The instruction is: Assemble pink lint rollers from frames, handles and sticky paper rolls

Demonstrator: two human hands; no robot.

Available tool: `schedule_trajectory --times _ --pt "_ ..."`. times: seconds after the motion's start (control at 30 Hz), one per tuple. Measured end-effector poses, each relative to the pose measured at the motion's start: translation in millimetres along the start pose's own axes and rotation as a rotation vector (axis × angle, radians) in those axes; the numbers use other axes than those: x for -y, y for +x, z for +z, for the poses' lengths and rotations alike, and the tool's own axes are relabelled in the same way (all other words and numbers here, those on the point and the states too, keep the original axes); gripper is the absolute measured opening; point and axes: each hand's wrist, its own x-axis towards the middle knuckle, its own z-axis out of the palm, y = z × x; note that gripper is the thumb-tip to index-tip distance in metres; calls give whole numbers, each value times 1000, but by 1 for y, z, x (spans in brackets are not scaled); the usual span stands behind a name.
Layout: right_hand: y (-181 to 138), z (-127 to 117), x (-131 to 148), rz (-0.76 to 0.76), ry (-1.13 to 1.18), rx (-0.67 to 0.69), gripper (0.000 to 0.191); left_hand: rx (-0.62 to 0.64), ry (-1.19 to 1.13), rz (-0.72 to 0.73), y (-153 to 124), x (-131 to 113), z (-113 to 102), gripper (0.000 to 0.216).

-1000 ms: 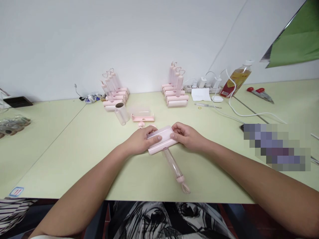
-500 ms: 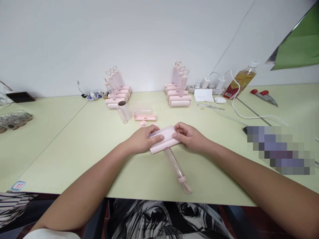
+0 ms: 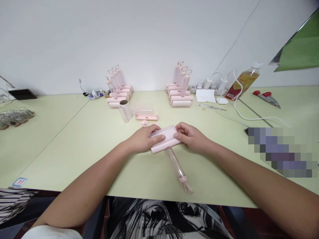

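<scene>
A pink lint roller (image 3: 166, 144) is held between my two hands, its clear handle slanting down toward the table's front edge and ending in a pink loop. My left hand (image 3: 143, 138) grips the left end of the roller head, thumb on top. At the other end, my right hand (image 3: 189, 136) pinches the head between thumb and fingers. Just beyond my hands lie an open pink roller case (image 3: 146, 117) and a small pink piece (image 3: 144, 123). A paper roll (image 3: 127, 111) stands behind on the left, with a clear tube (image 3: 123, 114) against it.
Assembled lint rollers stand in two rows, one on the left (image 3: 118, 102) and one on the right (image 3: 181, 101). Farther right are a power strip with a white cable, a drink bottle (image 3: 243, 81) and red-handled snips (image 3: 267, 99). Bagged items (image 3: 16, 118) lie far left.
The view has shifted slightly. Both hands keep the same hold on the lint roller, with no clear movement of the roller itself.
</scene>
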Motion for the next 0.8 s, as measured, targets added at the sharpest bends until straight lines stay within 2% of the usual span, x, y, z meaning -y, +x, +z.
schedule_trajectory --times 0.8 --pt "1 0 0 5 -14 0 25 10 -14 -9 0 -1 0 50"
